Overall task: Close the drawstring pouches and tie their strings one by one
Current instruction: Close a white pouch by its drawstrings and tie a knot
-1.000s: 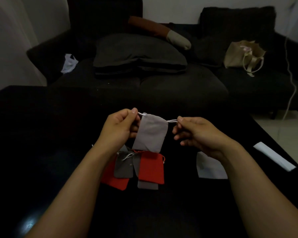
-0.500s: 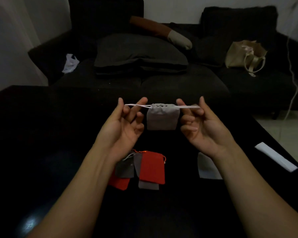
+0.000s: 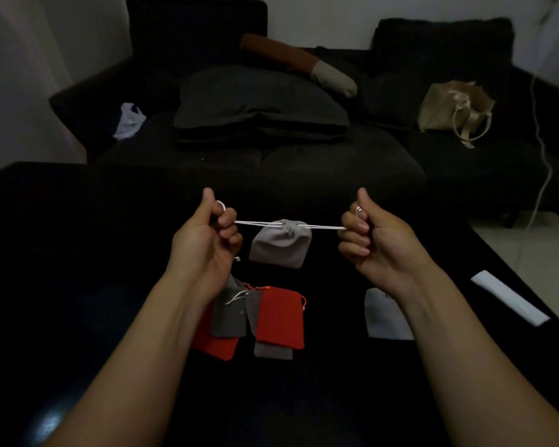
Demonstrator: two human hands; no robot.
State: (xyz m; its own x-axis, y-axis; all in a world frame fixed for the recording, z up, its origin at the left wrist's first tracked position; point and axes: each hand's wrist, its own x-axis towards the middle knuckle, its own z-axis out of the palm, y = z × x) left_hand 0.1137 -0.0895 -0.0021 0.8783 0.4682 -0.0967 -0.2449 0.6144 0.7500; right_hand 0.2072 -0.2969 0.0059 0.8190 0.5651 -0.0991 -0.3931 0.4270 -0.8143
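two hands hold one grey pouch (image 3: 281,245) in the air above the tabletop (image 3: 78,253). its mouth is now cinched shut; a second ago it hung open and flat. left hand (image 3: 204,240) and right hand (image 3: 373,241) have moved apart, fingers curled tight on the taut strings (image 3: 323,226). closing looks done; tying comes next. the pile of pouches (image 3: 281,317) below waits.

Light grey pouch (image 3: 281,245) with white strings (image 3: 323,226), plain. On the black table (image 3: 62,237): red pouch (image 3: 281,317), dark grey pouch (image 3: 229,317), white pouch (image 3: 384,317), white paper strip (image 3: 510,297). Sofa (image 3: 304,162) black, cushion (image 3: 259,98) dark grey, tote bag (image 3: 446,106) beige.
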